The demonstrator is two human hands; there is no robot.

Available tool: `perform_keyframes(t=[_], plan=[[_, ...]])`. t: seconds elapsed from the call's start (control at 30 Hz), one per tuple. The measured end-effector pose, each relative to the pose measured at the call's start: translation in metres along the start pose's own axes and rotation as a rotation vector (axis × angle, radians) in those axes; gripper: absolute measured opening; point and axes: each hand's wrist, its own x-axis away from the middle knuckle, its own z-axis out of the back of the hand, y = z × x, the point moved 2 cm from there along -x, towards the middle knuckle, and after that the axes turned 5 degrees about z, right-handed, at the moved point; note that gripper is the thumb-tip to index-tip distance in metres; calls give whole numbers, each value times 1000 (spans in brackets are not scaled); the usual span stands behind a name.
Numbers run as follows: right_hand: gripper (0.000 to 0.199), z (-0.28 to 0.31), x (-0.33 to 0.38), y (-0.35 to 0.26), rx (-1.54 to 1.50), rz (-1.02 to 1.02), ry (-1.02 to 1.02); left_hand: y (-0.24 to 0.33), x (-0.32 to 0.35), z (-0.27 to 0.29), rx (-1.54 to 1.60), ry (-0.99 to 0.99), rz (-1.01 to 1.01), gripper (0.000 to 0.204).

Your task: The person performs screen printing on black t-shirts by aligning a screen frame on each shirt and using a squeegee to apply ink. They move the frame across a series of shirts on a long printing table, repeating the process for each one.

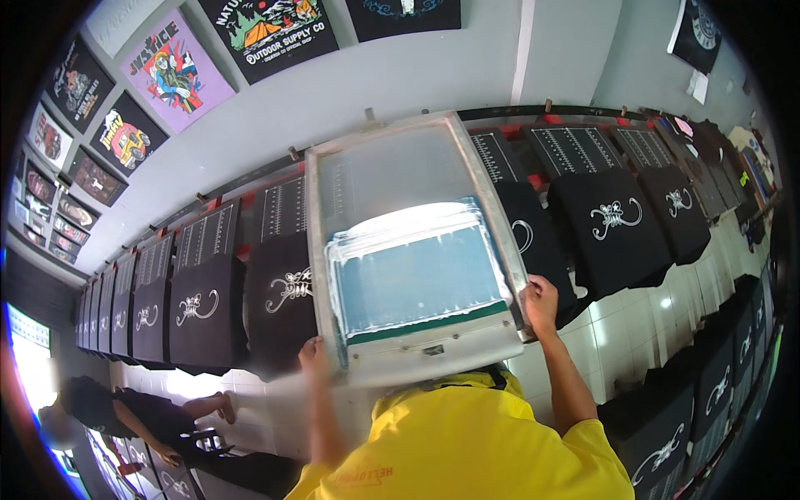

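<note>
A large screen-printing frame (321,208) with a pale, worn rim is in front of me, over the row of printing boards. White ink (400,221) lies in a thick band across its blue mesh (417,283), with streaks down the sides. My left hand (312,358), somewhat blurred, is closed at the frame's near left edge. At the near right side, my right hand (540,302) grips the frame's edge with bent fingers. Black shirts with white scorpion-like prints, such as a black shirt (612,212) to the right, lie on boards on both sides. The frame hides the board beneath it.
A long rail (575,109) runs behind the boards. More printed black shirts (667,433) hang over a second row at the lower right. Another person (167,421) in dark clothes sits at the lower left. Sample prints (179,71) cover the wall.
</note>
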Motion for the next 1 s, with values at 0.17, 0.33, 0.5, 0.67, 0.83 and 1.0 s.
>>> perform_keyframes(t=[0.17,0.33,0.5,0.67,0.83,1.0], plan=[[24,90,-40,43,116,9,18,41,58,-79,68,-59,-20,29],[19,135,-70,107,67,-12,71,68,79,-128,59,-58,-22,29],[20,139,-91,106,136,-2,101,78,73,-149,-64,-20,-71,30],[21,132,-103,110,157,33,96,94,69,-152,-95,4,-78,30],[21,129,-109,112,152,-9,67,93,63,-156,-81,-14,-76,30],[21,130,-113,119,143,2,64,94,64,-160,-69,-23,-35,29]])
